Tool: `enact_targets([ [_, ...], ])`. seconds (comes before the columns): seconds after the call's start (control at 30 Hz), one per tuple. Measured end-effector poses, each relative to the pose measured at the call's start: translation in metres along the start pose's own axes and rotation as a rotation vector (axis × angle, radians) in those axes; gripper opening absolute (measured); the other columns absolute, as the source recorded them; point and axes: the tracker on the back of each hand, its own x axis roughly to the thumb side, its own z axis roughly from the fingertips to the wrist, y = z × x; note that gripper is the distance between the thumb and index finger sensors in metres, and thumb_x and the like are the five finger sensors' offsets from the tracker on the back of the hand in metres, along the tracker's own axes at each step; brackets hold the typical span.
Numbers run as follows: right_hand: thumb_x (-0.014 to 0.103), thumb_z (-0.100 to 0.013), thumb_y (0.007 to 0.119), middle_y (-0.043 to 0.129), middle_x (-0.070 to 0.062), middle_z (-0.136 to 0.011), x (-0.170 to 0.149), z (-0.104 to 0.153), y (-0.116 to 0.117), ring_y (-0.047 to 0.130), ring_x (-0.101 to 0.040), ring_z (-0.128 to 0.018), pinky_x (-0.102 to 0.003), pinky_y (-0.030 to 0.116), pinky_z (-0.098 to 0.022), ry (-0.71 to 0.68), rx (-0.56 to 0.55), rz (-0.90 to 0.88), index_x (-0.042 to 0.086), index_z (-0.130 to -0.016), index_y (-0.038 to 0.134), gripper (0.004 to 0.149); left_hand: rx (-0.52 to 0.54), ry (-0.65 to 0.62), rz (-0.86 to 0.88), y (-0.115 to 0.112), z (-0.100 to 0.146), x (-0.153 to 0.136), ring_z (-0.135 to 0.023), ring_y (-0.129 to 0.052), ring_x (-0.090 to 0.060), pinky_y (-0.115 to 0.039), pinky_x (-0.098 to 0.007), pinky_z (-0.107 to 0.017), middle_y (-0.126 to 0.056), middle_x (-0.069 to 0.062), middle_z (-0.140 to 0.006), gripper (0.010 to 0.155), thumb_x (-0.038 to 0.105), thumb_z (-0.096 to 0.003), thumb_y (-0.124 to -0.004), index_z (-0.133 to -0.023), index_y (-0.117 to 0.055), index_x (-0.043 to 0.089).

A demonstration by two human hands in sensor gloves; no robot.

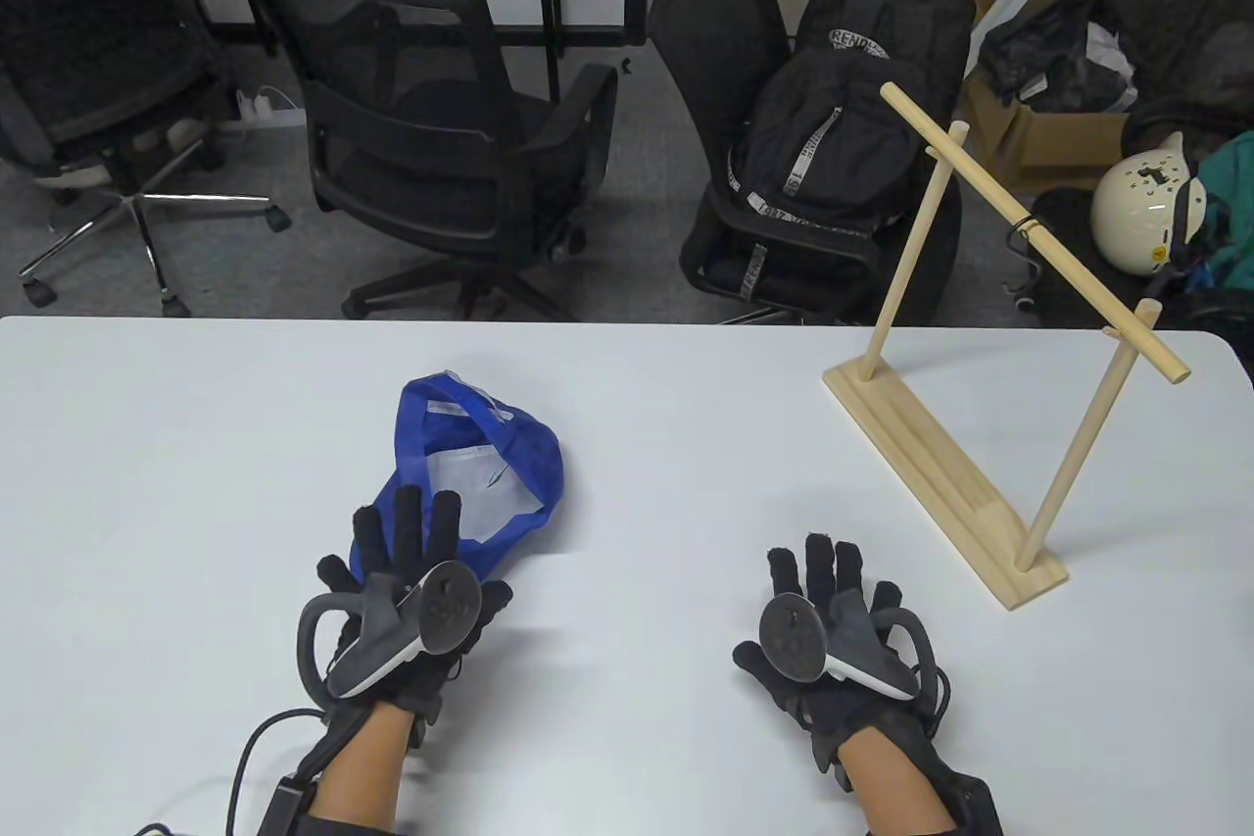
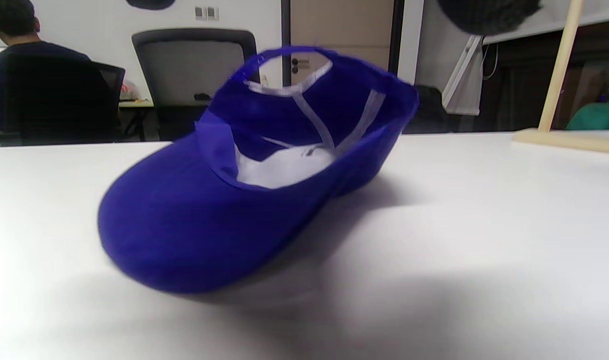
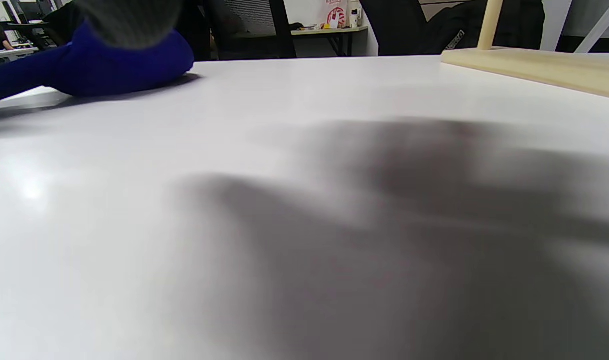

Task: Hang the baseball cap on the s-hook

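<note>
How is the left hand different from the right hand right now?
The left hand has its fingers over the brim of the blue baseball cap; the right hand is over bare white table, beside nothing. The right hand is nearer the wooden rack. Both are spread open, empty, in black gloves.

The table view looks down on me from above. My wrist cameras sit low over the table (image 1: 627,444), facing far; both catch the cap (image 2: 244,200).
</note>
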Motion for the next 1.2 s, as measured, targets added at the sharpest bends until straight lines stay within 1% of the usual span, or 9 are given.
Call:
enact_targets([
  [0.1, 0.057, -0.054, 0.062, 0.004, -0.045, -0.103, -0.002, 0.002, 0.0, 0.011, -0.071, -0.094, -0.088, 0.029, -0.051, 0.005, -0.006, -0.002, -0.005, -0.109, 0.012, 0.096, -0.072, 0.013, -0.03, -0.014, -0.011, 0.009, -0.11, -0.039, -0.074, -0.047, -0.091, -0.059, -0.024, -0.035, -0.129, 0.099, 0.067, -0.0566, -0.065, -0.125, -0.023, 0.01],
  [0.17, 0.056, -0.054, 0.063, 0.005, -0.045, -0.103, -0.003, 0.004, -0.001, 0.011, -0.07, -0.094, -0.088, 0.028, -0.051, 0.009, -0.012, -0.002, -0.005, -0.108, 0.012, 0.096, -0.125, 0.034, -0.048, -0.028, -0.019, 0.012, -0.11, -0.04, -0.075, -0.048, -0.09, -0.059, -0.024, -0.035, -0.129, 0.096, 0.064, -0.0578, -0.065, -0.125, -0.023, 0.01],
  [0.33, 0.055, -0.054, 0.063, 0.005, -0.045, -0.103, -0.004, 0.006, 0.0, 0.011, -0.07, -0.094, -0.087, 0.028, -0.052, 0.009, -0.019, -0.008, -0.006, -0.108, 0.013, 0.096, -0.226, 0.104, -0.093, -0.054, -0.032, 0.01, -0.109, -0.043, -0.074, -0.05, -0.09, -0.058, -0.026, -0.035, -0.127, 0.089, 0.055, -0.0595, -0.068, -0.124, -0.024, 0.012],
  [0.5, 0.054, -0.054, 0.064, 0.005, -0.045, -0.103, -0.003, 0.006, 0.003, 0.011, -0.07, -0.094, -0.087, 0.027, -0.052, 0.009, -0.002, 0.004, -0.007, -0.108, 0.013, 0.096, -0.255, 0.135, -0.1, -0.066, -0.037, 0.003, -0.109, -0.045, -0.072, -0.05, -0.089, -0.058, -0.031, -0.033, -0.127, 0.082, 0.049, -0.0606, -0.068, -0.123, -0.028, 0.013],
  [0.6, 0.054, -0.054, 0.063, 0.005, -0.045, -0.103, 0.0, 0.006, 0.004, 0.011, -0.07, -0.094, -0.087, 0.028, -0.052, -0.001, 0.001, 0.006, -0.008, -0.107, 0.013, 0.096, -0.255, 0.151, -0.104, -0.07, -0.039, 0.001, -0.108, -0.053, -0.069, -0.053, -0.088, -0.058, -0.04, -0.032, -0.127, 0.077, 0.043, -0.0614, -0.067, -0.123, -0.032, 0.012],
  [0.73, 0.053, -0.054, 0.063, 0.005, -0.045, -0.103, 0.003, 0.006, 0.006, 0.012, -0.07, -0.094, -0.087, 0.028, -0.052, -0.014, 0.007, 0.019, -0.008, -0.107, 0.013, 0.095, -0.143, 0.169, -0.095, -0.066, -0.037, 0.0, -0.103, -0.074, -0.063, -0.07, -0.082, -0.058, -0.059, -0.029, -0.123, 0.066, 0.035, -0.0619, -0.068, -0.121, -0.046, 0.014],
  [0.9, 0.052, -0.054, 0.063, 0.005, -0.045, -0.103, 0.003, 0.005, 0.006, 0.012, -0.07, -0.094, -0.087, 0.028, -0.053, -0.016, 0.008, 0.01, -0.009, -0.107, 0.014, 0.095, -0.081, 0.18, -0.086, -0.058, -0.035, -0.001, -0.095, -0.089, -0.057, -0.087, -0.07, -0.055, -0.072, -0.026, -0.118, 0.062, 0.029, -0.0618, -0.07, -0.119, -0.054, 0.014],
  [1.03, 0.052, -0.054, 0.063, 0.006, -0.045, -0.103, 0.002, 0.005, 0.006, 0.012, -0.069, -0.095, -0.086, 0.029, -0.054, -0.026, -0.001, -0.013, -0.01, -0.107, 0.014, 0.094, 0.0, 0.185, -0.043, -0.046, -0.029, -0.006, -0.093, -0.094, -0.053, -0.091, -0.066, -0.053, -0.078, -0.023, -0.116, 0.06, 0.026, -0.061, -0.072, -0.118, -0.058, 0.014],
  [1.2, 0.05, -0.054, 0.064, 0.01, -0.046, -0.104, 0.004, 0.004, 0.003, 0.017, -0.07, -0.095, -0.086, 0.033, -0.054, -0.076, -0.05, -0.057, -0.011, -0.107, 0.017, 0.093, 0.13, 0.161, 0.052, -0.023, -0.015, -0.011, -0.09, -0.099, -0.049, -0.094, -0.063, -0.052, -0.083, -0.019, -0.113, 0.058, 0.025, -0.0602, -0.073, -0.116, -0.062, 0.016],
])
